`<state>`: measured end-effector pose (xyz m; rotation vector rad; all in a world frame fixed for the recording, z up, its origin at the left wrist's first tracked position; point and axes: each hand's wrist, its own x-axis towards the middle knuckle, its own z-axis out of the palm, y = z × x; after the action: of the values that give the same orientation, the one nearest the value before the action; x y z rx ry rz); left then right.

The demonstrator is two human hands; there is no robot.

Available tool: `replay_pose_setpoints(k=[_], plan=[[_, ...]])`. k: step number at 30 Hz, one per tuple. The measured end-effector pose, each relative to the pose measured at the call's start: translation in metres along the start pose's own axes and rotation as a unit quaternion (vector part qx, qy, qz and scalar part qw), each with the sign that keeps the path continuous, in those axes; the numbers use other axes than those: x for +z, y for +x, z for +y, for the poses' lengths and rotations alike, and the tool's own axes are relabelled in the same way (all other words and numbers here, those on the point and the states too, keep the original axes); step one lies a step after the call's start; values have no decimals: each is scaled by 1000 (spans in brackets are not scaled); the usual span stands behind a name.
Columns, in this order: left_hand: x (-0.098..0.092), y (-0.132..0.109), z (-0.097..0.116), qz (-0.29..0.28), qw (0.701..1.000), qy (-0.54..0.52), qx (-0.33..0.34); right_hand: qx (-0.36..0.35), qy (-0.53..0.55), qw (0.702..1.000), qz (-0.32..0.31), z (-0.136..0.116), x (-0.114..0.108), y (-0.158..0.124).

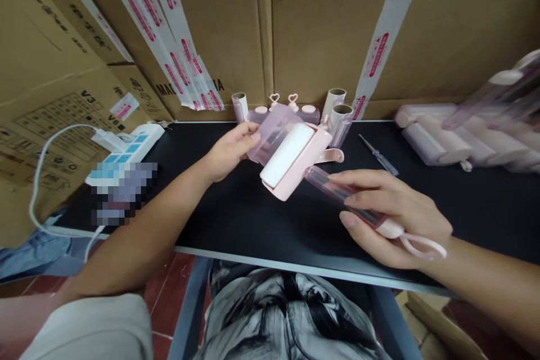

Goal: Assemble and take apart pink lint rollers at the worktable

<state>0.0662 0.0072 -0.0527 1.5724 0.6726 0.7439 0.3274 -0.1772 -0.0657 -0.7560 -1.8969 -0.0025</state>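
Observation:
A pink lint roller is held up over the black table between my two hands. My left hand (231, 149) pinches the edge of its see-through lilac cover (274, 130), which is swung open from the white sticky roll (289, 154). Fingers of my right hand (392, 208) wrap around the clear pink handle (327, 183), which has a loop (424, 246) at its end. The pink shell (301, 171) lies along the roll's right side, and a curved pink tab (331, 156) sticks out beyond it.
Behind the roller stand several upright rolls (336, 102). A screwdriver (379, 156) lies right of centre. More lint rollers (447, 135) are piled at the far right. At left is a white power strip (126, 152) with a cable (36, 180). Cardboard (312, 28) walls the back.

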Motion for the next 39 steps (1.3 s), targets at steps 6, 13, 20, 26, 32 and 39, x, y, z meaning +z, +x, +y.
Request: replay_pose_setpoints(k=[6, 13, 20, 26, 32, 39], plan=[[14, -4, -3, -63, 998, 2, 15, 0, -29, 1000, -5, 2, 0, 2], [9, -8, -3, -152, 988, 37, 10, -9, -1, 999, -33, 3, 1, 6], [30, -17, -5, -184, 980, 35, -68, 48, 47, 997, -30, 17, 1, 1], [48, -22, -2, -233, 958, -46, -159, 100, -6, 995, -14, 27, 4, 1], [58, -25, -17, -241, 936, -101, -236, 6, -46, 982, -181, 32, 5, 3], [52, -20, -25, -262, 935, -76, -226, 91, -71, 977, -181, 18, -12, 1]])
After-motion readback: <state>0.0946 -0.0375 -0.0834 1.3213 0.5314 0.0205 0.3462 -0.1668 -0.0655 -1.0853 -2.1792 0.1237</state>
